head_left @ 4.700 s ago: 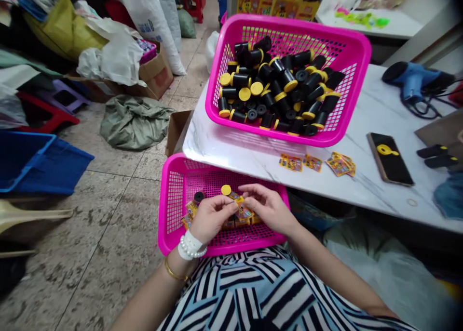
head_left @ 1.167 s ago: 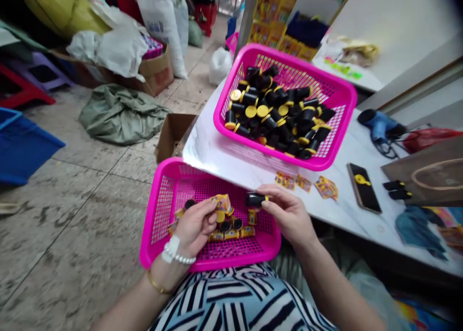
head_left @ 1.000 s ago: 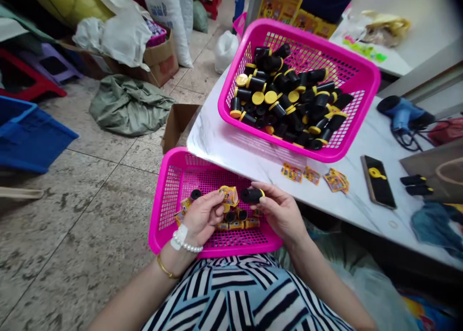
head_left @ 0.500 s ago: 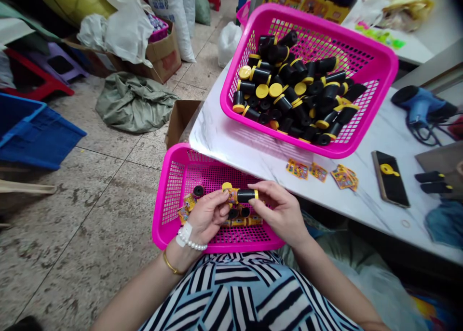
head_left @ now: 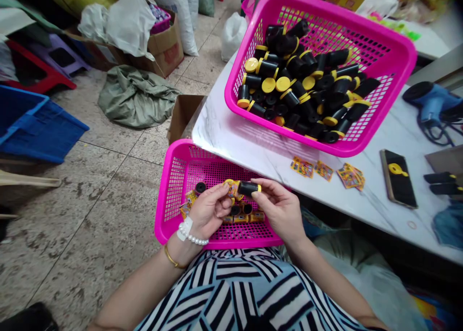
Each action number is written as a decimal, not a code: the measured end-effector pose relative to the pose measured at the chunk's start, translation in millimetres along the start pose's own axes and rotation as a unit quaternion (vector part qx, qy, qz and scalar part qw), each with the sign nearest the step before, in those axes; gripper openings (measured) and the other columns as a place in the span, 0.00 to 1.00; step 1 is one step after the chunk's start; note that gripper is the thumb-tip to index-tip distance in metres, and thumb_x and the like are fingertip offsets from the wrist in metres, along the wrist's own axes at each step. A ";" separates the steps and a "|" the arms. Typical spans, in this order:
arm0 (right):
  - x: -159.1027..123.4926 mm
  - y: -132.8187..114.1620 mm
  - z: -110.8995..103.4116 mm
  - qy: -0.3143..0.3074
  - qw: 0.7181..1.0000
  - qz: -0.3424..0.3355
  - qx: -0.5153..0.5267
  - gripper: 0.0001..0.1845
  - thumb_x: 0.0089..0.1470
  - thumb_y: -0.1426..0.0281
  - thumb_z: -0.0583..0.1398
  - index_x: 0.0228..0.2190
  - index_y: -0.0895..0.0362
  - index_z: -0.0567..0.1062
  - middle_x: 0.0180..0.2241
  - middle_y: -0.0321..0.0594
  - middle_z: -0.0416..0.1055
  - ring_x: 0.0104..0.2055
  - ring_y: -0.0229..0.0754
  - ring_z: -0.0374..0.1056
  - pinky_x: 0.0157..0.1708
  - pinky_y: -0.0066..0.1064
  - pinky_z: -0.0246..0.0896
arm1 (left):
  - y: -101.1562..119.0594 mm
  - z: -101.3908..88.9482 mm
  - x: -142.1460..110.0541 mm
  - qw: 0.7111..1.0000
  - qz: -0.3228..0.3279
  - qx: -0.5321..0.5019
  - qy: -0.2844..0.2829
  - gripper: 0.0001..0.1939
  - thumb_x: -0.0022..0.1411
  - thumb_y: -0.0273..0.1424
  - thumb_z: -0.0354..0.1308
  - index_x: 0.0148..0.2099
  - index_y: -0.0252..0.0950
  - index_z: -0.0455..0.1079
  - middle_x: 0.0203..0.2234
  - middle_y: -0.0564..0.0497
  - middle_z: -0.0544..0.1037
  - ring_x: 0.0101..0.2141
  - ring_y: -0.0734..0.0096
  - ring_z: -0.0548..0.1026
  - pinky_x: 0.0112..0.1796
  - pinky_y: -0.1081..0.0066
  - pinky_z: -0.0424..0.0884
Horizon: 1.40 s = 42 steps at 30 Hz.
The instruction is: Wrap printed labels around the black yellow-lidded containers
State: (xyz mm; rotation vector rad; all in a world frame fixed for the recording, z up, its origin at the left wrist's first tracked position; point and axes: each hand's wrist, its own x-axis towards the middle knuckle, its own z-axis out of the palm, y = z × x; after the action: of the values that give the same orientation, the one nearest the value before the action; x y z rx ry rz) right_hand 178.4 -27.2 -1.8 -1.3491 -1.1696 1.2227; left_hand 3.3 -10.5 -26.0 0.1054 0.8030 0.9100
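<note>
L hand (head_left: 210, 208) pinched printed label (head_left: 233, 190), R hand (head_left: 282, 206) pinched blk cylinder (head_left: 248, 189) (nr yellow cap (head_left: 259, 188)), both over lower pink basket (head_left: 161, 210).

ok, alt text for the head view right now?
A person's left hand pinches a yellow printed label close to the end of a black, yellow-capped cylinder in the right hand, over a pink basket. Beyond, a second pink basket heaped with black cylinders stands on a marble-patterned table, near loose printed labels and a phone.
</note>
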 end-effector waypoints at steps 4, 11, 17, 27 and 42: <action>-6.0 3.7 -1.7 0.005 0.992 -0.059 -0.113 0.15 0.53 0.68 0.65 0.44 0.52 0.78 0.39 0.39 0.81 0.35 0.42 0.78 0.37 0.35 0.79 | -0.1 0.8 2.7 0.999 -0.012 -0.038 0.013 0.10 0.53 0.25 0.68 0.38 0.27 0.74 0.28 0.52 0.75 0.18 0.87 0.63 0.13 0.85 0.53; -5.0 -0.2 -12.0 -0.087 0.959 -0.146 -0.228 0.14 0.52 0.72 0.64 0.43 0.53 0.74 0.54 0.46 0.75 0.28 0.37 0.75 0.23 0.29 0.72 | -0.6 0.7 -1.8 0.997 0.038 0.052 0.030 0.11 0.51 0.31 0.70 0.30 0.28 0.74 0.18 0.53 0.72 0.19 0.82 0.66 0.16 0.83 0.57; -3.0 6.4 -16.2 -0.127 0.972 -0.107 -0.168 0.12 0.53 0.69 0.65 0.40 0.53 0.71 0.43 0.41 0.80 0.27 0.36 0.75 0.25 0.28 0.72 | 6.0 -6.3 -10.6 0.988 0.017 0.155 0.008 0.15 0.54 0.38 0.69 0.33 0.29 0.75 0.13 0.54 0.70 0.12 0.82 0.62 0.15 0.80 0.57; -3.6 0.3 -19.4 -0.121 0.964 -0.187 -0.146 0.15 0.47 0.64 0.71 0.37 0.52 0.76 0.34 0.40 0.77 0.32 0.41 0.74 0.29 0.32 0.74 | 8.2 -5.3 -18.1 0.984 0.029 0.172 -0.034 0.24 0.51 0.38 0.72 0.48 0.34 0.75 0.30 0.48 0.78 0.25 0.73 0.73 0.22 0.76 0.68; 1.4 11.6 -22.1 -0.118 0.951 -0.236 -0.161 0.14 0.52 0.69 0.68 0.43 0.50 0.80 0.41 0.43 0.74 0.43 0.44 0.73 0.44 0.38 0.72 | -4.1 -11.9 -14.1 0.973 -0.011 0.222 -0.060 0.22 0.51 0.40 0.72 0.45 0.33 0.78 0.32 0.45 0.81 0.28 0.70 0.78 0.32 0.72 0.71</action>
State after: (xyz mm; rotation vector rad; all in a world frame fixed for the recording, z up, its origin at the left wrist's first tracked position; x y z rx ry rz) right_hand 201.2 -28.0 -12.1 -1.0719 -1.8031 0.8837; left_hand -6.7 -26.3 -28.0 0.5379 0.8811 0.6822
